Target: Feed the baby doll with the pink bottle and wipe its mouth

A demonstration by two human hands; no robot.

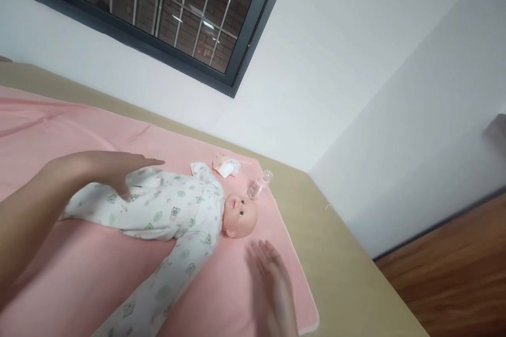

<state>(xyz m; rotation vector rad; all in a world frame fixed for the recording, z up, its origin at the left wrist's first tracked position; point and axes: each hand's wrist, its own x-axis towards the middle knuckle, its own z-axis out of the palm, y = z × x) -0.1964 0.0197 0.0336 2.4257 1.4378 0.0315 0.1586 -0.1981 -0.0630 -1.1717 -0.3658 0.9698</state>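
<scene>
A baby doll lies on its back on a pink blanket, its head toward the right. It wears a white sleepsuit with small green and grey prints; one long sleeve stretches toward the bottom edge. Over the doll's lower body is my left hand, fingers extended and thumb apart; whether it touches the cloth is unclear. My right hand is beside the doll's head, apart from it, with fingers stretched out and nothing in them. Past the head lies a small clear baby bottle.
A crumpled white and orange bundle rests near the bottle. The blanket covers part of a beige tabletop. Behind it stands a white wall with a dark-framed barred window. Brown wood panelling is at lower right.
</scene>
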